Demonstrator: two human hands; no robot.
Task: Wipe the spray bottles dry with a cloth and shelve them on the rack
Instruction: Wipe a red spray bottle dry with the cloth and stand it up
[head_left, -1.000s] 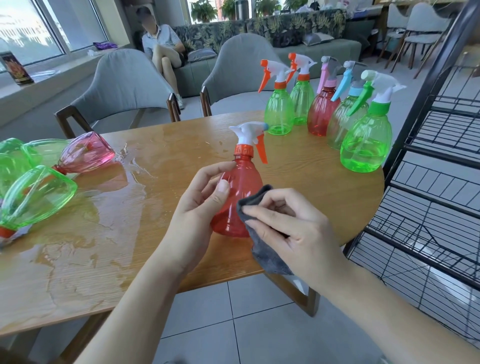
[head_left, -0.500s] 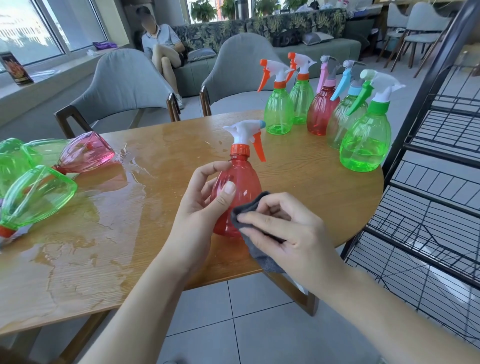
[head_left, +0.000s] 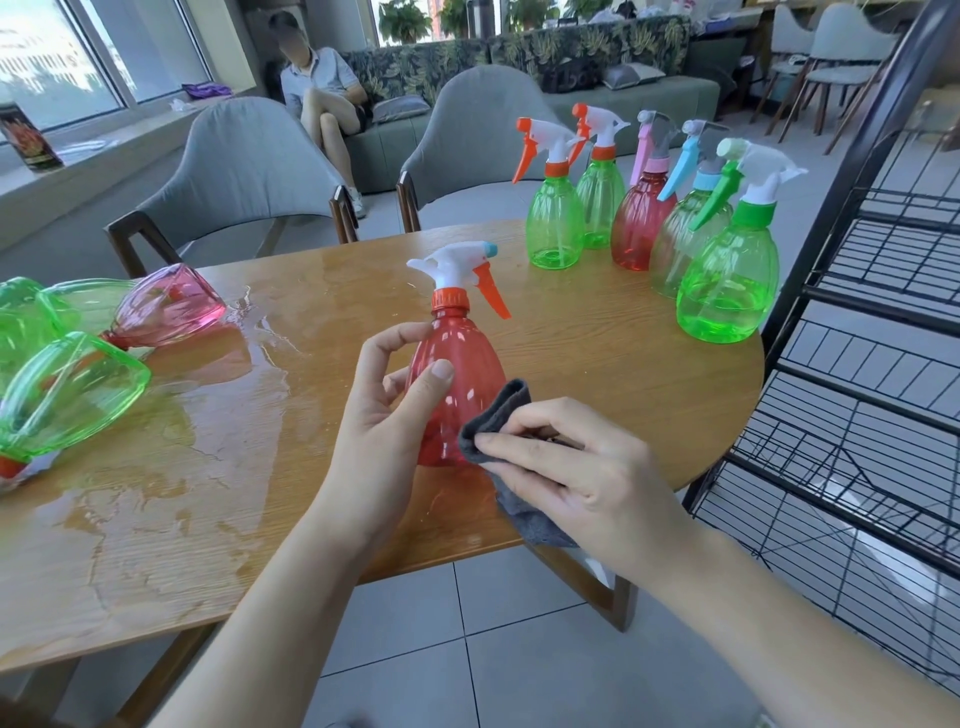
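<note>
A red spray bottle (head_left: 457, 374) with a white head and orange trigger is held upright over the near table edge. My left hand (head_left: 382, 421) grips its body from the left, thumb on the front. My right hand (head_left: 582, 473) pinches a dark grey cloth (head_left: 496, 421) and presses it against the bottle's lower right side. Several upright bottles, green ones and a red one (head_left: 641, 228), stand at the far right of the table, the nearest a large green bottle (head_left: 727, 283). The black wire rack (head_left: 878, 374) stands to the right of the table.
The wooden table (head_left: 597, 338) has a wide water puddle (head_left: 171, 441) on its left half. Lying there are a pink bottle (head_left: 171, 306) and green bottles (head_left: 67, 389). Two grey chairs (head_left: 244, 171) stand behind the table. A person sits on a sofa far back.
The red bottle has turned in my left hand, its trigger swinging round, and it has lifted slightly. My right hand with the cloth has slid along the bottle's lower side.
</note>
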